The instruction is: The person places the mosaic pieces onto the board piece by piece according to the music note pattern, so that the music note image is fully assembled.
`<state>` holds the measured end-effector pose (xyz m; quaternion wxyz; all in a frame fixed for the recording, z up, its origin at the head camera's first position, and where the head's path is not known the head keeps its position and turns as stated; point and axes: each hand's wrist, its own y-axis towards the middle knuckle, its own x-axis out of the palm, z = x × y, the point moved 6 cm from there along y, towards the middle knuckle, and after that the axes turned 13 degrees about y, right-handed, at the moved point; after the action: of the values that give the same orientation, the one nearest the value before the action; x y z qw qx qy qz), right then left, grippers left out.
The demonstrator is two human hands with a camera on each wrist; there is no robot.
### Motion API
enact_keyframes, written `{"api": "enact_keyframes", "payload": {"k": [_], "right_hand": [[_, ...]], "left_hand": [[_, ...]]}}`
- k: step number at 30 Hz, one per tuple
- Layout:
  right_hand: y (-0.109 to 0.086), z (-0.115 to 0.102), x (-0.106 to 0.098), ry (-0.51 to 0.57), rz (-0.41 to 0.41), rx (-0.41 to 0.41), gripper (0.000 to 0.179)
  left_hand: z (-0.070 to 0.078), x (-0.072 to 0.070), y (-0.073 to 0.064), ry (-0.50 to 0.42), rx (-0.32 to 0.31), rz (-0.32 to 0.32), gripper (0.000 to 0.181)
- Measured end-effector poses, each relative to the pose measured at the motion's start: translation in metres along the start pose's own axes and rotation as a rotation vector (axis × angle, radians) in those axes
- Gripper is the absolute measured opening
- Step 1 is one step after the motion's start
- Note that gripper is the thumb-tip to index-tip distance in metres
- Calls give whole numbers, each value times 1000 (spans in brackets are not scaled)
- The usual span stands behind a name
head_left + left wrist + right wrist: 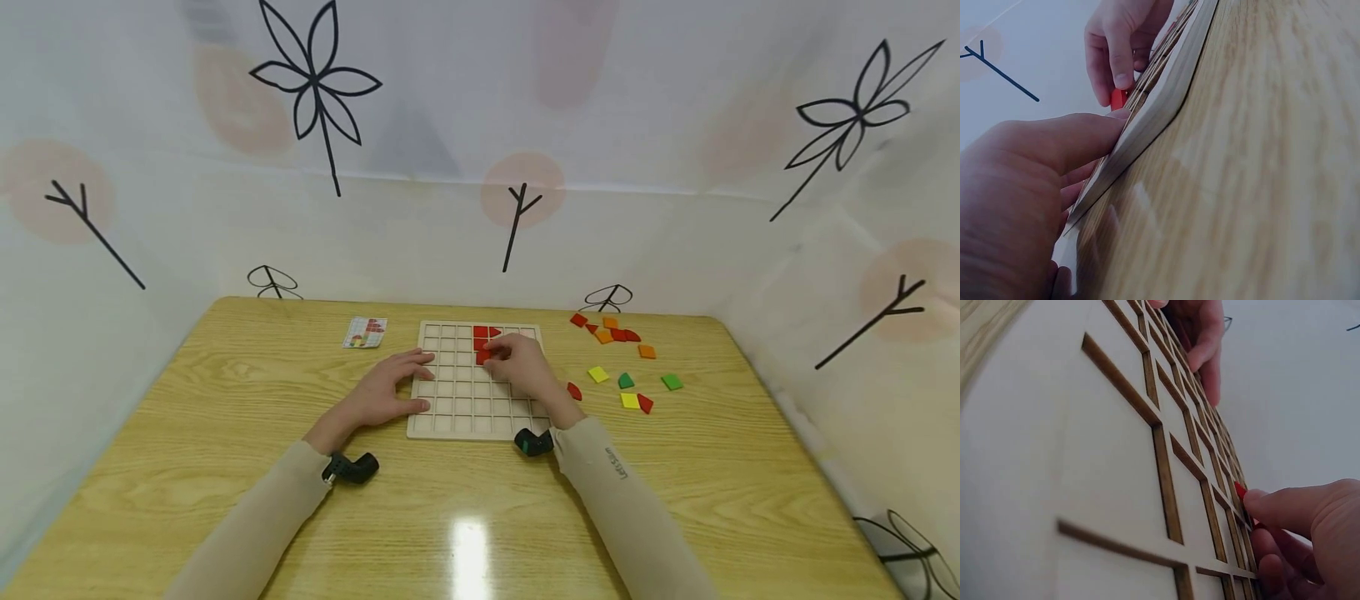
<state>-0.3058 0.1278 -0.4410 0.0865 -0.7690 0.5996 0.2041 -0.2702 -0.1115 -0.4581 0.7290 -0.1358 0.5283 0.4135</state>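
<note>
A square wooden grid board (pixel 446 407) lies on the table, with several red tiles (pixel 481 332) in cells near its far edge. My right hand (pixel 521 367) reaches over the board and pinches a red tile (pixel 482 357) between thumb and fingers, just nearer than the placed ones. That red tile (pixel 1240 489) shows only partly at the thumb tip in the right wrist view. My left hand (pixel 386 389) rests at the board's left side, fingers spread and fingertips on the rim. In the left wrist view its thumb (pixel 1094 134) lies along the board's edge.
A small printed card (pixel 365 332) with a coloured grid pattern lies beyond my left hand. Right of the board are scattered loose tiles: orange (pixel 647 352), yellow (pixel 597 374), green (pixel 672 382) and red (pixel 574 391). A patterned white cloth (pixel 420 242) stands behind the table.
</note>
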Motion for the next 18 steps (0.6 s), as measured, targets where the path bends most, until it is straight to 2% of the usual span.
{"api": "enact_keyframes", "payload": {"k": [18], "right_hand": [[3,5,5,-19,-18,40,22]], "left_hand": [[0,-1,1,10,5,-1,39]]}}
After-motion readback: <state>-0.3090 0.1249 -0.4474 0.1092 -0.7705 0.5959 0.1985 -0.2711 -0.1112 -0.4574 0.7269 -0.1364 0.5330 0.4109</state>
